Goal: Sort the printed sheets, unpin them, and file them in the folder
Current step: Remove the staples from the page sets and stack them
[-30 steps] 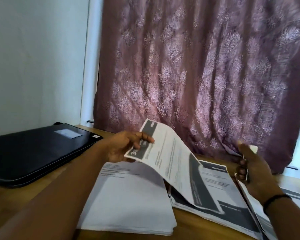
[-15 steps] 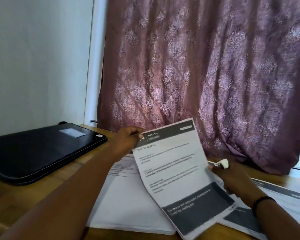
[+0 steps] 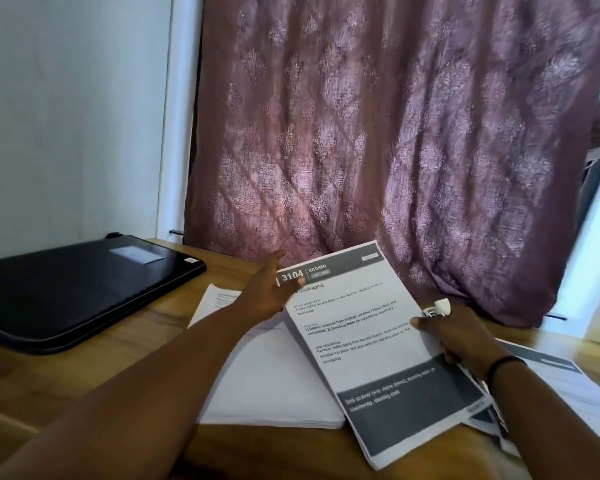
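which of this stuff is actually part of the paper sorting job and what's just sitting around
Part of the job:
- printed sheet headed 3104 KITCHEN, pinched by the left hand and held by the right hand
- white stack on the wooden table
- printed sheets at right
- small white tool in the right hand

Just lying about:
- black case, closed
- purple curtain
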